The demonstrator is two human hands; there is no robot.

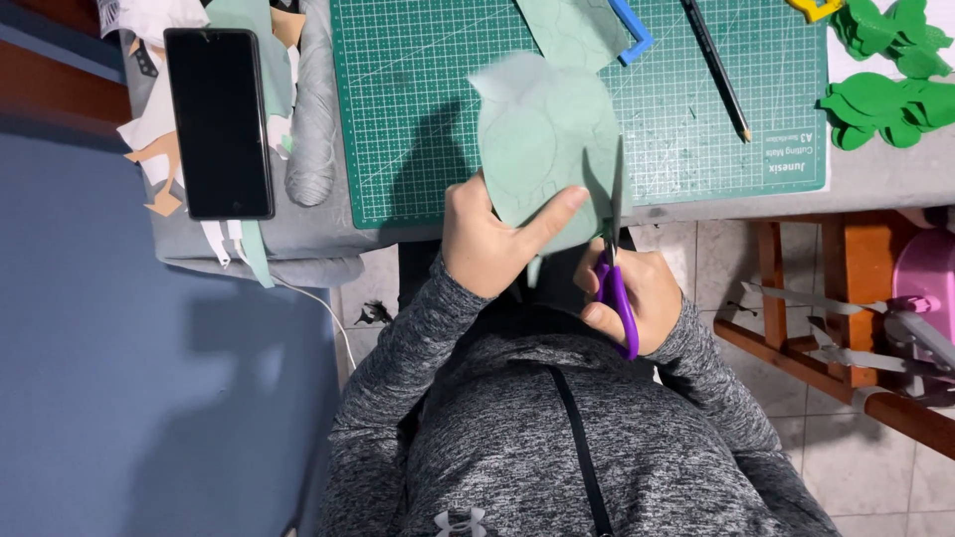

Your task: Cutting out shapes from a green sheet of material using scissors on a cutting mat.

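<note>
My left hand [492, 239] grips a pale green foam sheet [542, 139] with faint pencil outlines, thumb laid across its lower edge, holding it up over the near edge of a green cutting mat [418, 99]. My right hand [637, 293] is closed through the purple handles of a pair of scissors [615, 249]. The blades point away from me and run up along the sheet's right edge. Both grey sleeves fill the lower middle of the view.
A black phone [219, 121] lies on paper scraps at the left. On the mat sit another green sheet [577, 30], a blue plastic piece [632, 35] and a pencil [716, 68]. Cut green foam shapes [890, 75] are piled at the right. A wooden frame [826, 298] stands below the table.
</note>
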